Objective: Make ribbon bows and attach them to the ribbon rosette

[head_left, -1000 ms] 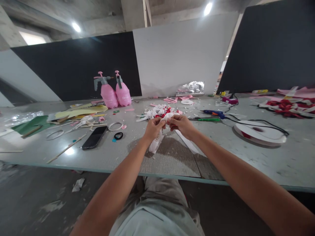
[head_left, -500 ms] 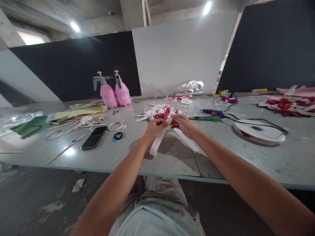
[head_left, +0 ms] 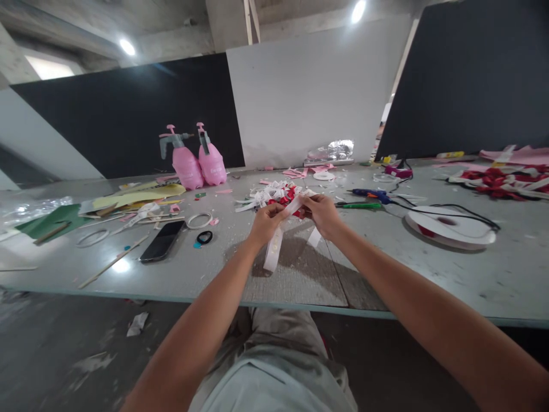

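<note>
A white ribbon [head_left: 273,252] with gold lettering is pinched between the fingers of my left hand [head_left: 266,222]. My right hand [head_left: 321,213] grips the same ribbon a little to the right, so a short stretch spans between both hands. One end hangs below my left hand, and another white length shows under my right. Just behind the hands lies a pile of red and white ribbon bows [head_left: 274,194] on the grey table [head_left: 295,280]. My fingertips partly cover that pile.
To the right are a blue glue gun [head_left: 371,195] with a black cord, a green-handled tool [head_left: 362,205] and a white ribbon spool [head_left: 450,228]. Leftward lie a phone [head_left: 163,241], a black ring [head_left: 205,237] and a thin stick [head_left: 114,262]. Pink spray bottles [head_left: 187,167] stand behind.
My hands have moved slightly apart, drawing a stretch of ribbon sideways between them. Less of the white length below my right hand shows now.
</note>
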A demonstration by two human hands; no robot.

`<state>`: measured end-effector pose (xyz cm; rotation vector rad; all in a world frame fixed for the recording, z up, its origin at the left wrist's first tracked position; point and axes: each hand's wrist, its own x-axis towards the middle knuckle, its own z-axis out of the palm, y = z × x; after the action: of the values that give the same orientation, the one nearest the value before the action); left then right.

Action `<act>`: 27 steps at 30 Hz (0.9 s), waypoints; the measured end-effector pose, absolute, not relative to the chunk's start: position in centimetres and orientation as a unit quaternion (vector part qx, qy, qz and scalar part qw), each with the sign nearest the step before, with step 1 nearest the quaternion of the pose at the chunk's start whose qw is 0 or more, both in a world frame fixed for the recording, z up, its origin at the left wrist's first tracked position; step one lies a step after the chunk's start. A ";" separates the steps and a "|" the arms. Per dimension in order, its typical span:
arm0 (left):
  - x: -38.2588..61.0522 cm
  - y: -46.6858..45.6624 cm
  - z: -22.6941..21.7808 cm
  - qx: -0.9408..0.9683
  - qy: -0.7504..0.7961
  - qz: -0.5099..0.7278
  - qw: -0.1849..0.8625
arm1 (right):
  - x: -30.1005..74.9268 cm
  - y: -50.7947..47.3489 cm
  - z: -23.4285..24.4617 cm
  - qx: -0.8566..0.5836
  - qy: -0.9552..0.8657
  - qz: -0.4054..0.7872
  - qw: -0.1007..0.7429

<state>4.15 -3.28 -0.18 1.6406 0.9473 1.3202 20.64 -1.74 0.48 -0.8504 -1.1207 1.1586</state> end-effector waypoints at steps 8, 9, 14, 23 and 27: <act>4.1 -2.8 -0.9 0.649 0.371 0.500 0.437 | 20.4 -2.2 0.3 -0.349 -0.478 0.533 0.604; 4.1 -2.7 -0.9 0.650 0.373 0.494 0.442 | 20.4 -2.2 0.3 -0.352 -0.476 0.533 0.605; 4.1 -3.1 -0.6 0.661 0.382 0.482 0.430 | 20.4 -2.1 0.2 -0.361 -0.477 0.528 0.603; 4.1 -3.5 -0.1 0.663 0.393 0.512 0.380 | 20.1 -1.6 -0.2 -0.398 -0.571 0.402 0.595; 4.0 -3.2 -0.4 0.651 0.378 0.533 0.387 | 20.9 -1.5 0.1 -0.441 -0.568 0.372 0.587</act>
<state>4.02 -3.18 -0.43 1.6561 0.9616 1.3561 20.88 -1.52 0.12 -1.0281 -1.3247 0.8670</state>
